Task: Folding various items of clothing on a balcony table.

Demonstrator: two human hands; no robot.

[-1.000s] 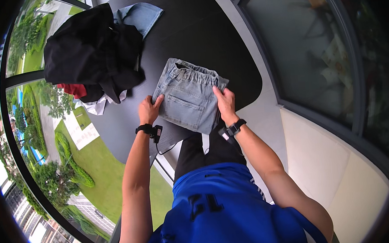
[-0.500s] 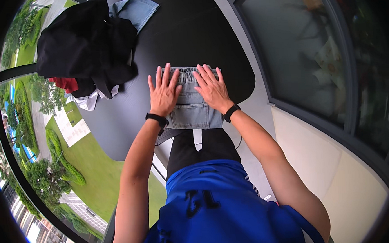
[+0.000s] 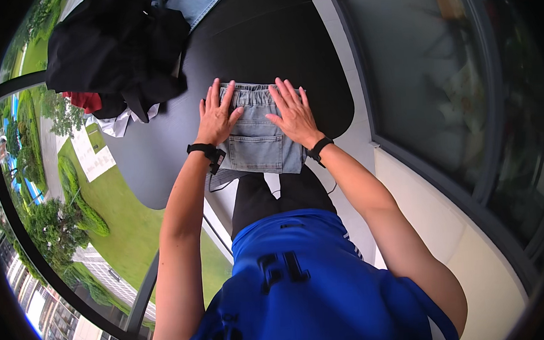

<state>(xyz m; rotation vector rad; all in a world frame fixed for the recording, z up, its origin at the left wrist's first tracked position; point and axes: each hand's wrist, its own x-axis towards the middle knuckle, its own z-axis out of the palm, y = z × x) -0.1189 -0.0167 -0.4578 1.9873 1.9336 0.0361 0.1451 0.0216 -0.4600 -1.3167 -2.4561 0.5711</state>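
Note:
A folded pair of light grey-blue jeans [image 3: 256, 153] lies at the near edge of the table, its gathered elastic waistband on the far side and a patch pocket facing up. My left hand [image 3: 218, 116] rests along its left edge, fingers extended and partly past the denim. On the upper right part of the jeans lies my right hand [image 3: 295, 114], flat with the fingers stretched away from me. Neither hand grips the fabric. Both palms hide the side edges of the jeans.
Beyond my left hand, a heap of black clothing [image 3: 115, 52] covers the table's far left, with red fabric [image 3: 84, 102] and white fabric [image 3: 119, 124] under it. Another piece of blue denim [image 3: 197, 6] sticks out behind. The dark table [image 3: 265, 44] has a rounded right edge; windows flank both sides.
My left hand has slid a little outward toward the left edge of the jeans, so more waistband shows between my hands. The whole view has shifted slightly.

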